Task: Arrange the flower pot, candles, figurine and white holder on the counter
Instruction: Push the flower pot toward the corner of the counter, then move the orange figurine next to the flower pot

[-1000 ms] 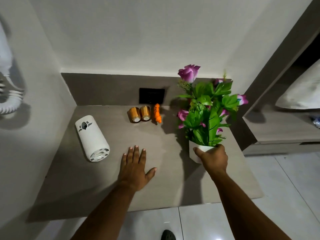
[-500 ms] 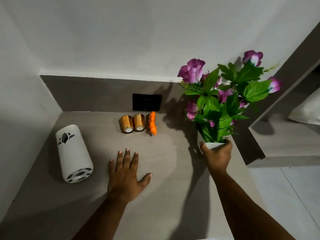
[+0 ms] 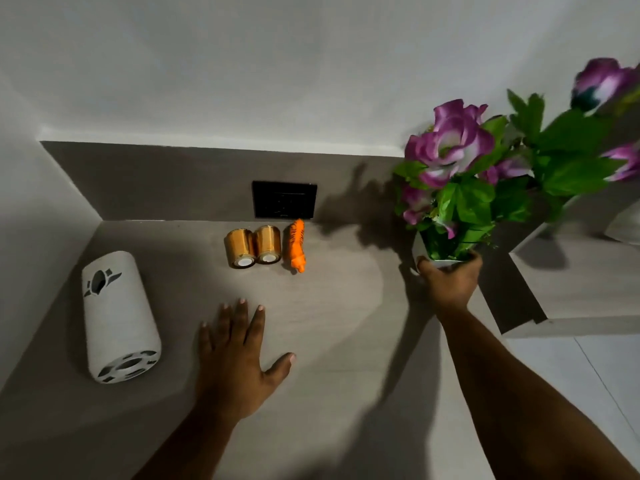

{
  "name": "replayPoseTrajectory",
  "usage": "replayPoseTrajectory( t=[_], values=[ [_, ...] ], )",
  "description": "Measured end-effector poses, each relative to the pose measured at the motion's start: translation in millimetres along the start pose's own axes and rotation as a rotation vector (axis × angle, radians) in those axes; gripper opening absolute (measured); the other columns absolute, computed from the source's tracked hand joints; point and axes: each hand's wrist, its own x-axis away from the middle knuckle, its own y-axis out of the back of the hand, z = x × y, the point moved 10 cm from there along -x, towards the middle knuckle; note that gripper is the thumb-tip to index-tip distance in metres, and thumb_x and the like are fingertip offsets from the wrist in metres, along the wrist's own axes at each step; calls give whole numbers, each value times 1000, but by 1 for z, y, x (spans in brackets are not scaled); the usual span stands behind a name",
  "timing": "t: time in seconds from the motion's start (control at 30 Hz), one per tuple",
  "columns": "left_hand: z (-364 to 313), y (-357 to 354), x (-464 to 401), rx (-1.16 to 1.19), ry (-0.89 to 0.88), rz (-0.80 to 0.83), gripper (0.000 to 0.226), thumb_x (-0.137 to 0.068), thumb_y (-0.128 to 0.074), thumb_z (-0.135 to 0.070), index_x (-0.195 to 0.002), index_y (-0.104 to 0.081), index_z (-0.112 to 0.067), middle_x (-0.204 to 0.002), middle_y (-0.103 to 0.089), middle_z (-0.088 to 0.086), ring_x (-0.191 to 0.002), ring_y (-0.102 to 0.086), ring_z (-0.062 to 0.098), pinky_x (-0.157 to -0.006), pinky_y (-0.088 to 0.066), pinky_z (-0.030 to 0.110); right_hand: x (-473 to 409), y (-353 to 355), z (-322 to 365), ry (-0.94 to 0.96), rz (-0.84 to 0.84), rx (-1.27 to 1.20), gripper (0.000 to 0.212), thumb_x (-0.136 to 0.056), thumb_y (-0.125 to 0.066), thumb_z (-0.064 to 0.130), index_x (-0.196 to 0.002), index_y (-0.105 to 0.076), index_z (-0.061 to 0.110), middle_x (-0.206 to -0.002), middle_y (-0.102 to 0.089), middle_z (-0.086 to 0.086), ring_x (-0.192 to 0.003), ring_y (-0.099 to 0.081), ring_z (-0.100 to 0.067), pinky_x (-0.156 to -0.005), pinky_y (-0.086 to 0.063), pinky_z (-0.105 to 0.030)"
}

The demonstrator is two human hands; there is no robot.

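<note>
My right hand (image 3: 450, 282) grips the small white flower pot (image 3: 420, 249) of purple flowers and green leaves at the counter's right side; whether the pot rests on the counter or is lifted I cannot tell. My left hand (image 3: 235, 355) lies flat and open on the grey counter (image 3: 329, 323). Two gold candles (image 3: 252, 245) lie on their sides near the back wall, side by side. An orange tiger figurine (image 3: 295, 244) lies right of them. The white cylindrical holder (image 3: 116, 315) with cut-out holes lies on its side at the left.
A black wall socket plate (image 3: 284, 199) sits on the grey backsplash behind the candles. White walls close the left and back. A lower wooden shelf (image 3: 571, 289) adjoins the counter on the right, with white floor tiles (image 3: 571, 372) below.
My right hand has carried the flower pot farther back and to the right on the counter. The view has moved closer and lower. My left hand stays flat in place.
</note>
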Motion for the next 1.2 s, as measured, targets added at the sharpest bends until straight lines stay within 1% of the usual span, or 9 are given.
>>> replayPoseTrajectory(
  t=[0.27,0.47,0.53,0.6,0.67,0.73,0.93,1.07,1.2],
  values=[
    [-1,-3,-5,-20,0,-9,97,-74,-24,-84,-147,-31,-21,-158,-27,14,-146,-21,39,-111,-20,65,-11,-7,-1,-7,53,-50,87,-68,-86,8,-138,-35,6,-133,-55,-17,-119,-58,-31,-104,-49,-47],
    [1,-4,-5,-26,-3,-12,97,-75,-21,-85,-148,-28,-21,-158,-28,15,-145,-23,39,-110,-22,65,14,-5,-4,-101,79,-75,110,-73,-86,16,-153,-12,8,-153,-38,-17,-140,-40,-28,-116,-32,-34],
    [-1,-2,-6,-26,0,-9,97,-75,-22,-85,-148,-28,-21,-158,-28,15,-145,-23,39,-111,-22,65,44,-2,-12,-157,29,3,101,-77,-83,23,-153,-19,6,-154,-37,-18,-141,-37,-32,-118,-30,-43],
    [-1,-1,-5,-26,5,-1,97,-75,-23,-85,-148,-28,-22,-158,-27,15,-146,-21,39,-112,-20,65,82,-10,-10,-127,29,35,78,-82,-78,24,-146,-36,5,-144,-47,-18,-131,-48,-32,-112,-38,-47],
    [-1,-1,-5,-24,13,5,98,-74,-22,-85,-149,-26,-22,-159,-25,14,-147,-18,38,-113,-17,64,115,-36,6,-54,105,48,57,-88,-72,25,-136,-49,7,-130,-56,-16,-118,-57,-29,-104,-46,-46],
    [-1,-2,-5,-10,16,7,98,-74,-22,-85,-150,-24,-23,-160,-23,13,-147,-16,37,-114,-14,63,138,-74,34,15,232,58,47,-91,-67,30,-131,-56,9,-120,-62,-13,-108,-61,-26,-97,-51,-42],
    [3,-8,-6,6,26,19,101,-71,-13,-88,-151,-15,-26,-162,-15,11,-149,-9,35,-116,-8,63,165,-176,111,213,496,434,56,-86,-63,54,-119,-60,9,-114,-63,-13,-100,-63,-29,-83,-55,-41],
    [3,-8,-7,9,26,22,105,-68,-6,-90,-152,-9,-27,-164,-9,9,-149,-3,34,-117,-3,61,163,-196,106,207,539,628,36,-92,-60,41,-111,-63,11,-109,-64,-13,-95,-64,-32,-77,-53,-36],
    [5,-9,-7,14,30,27,104,-68,-3,-90,-152,-3,-29,-164,-1,7,-150,6,32,-118,0,60,153,-187,95,194,536,665,32,-95,-58,37,-107,-65,8,-103,-66,-14,-91,-64,-31,-78,-53,-38]
  ],
)
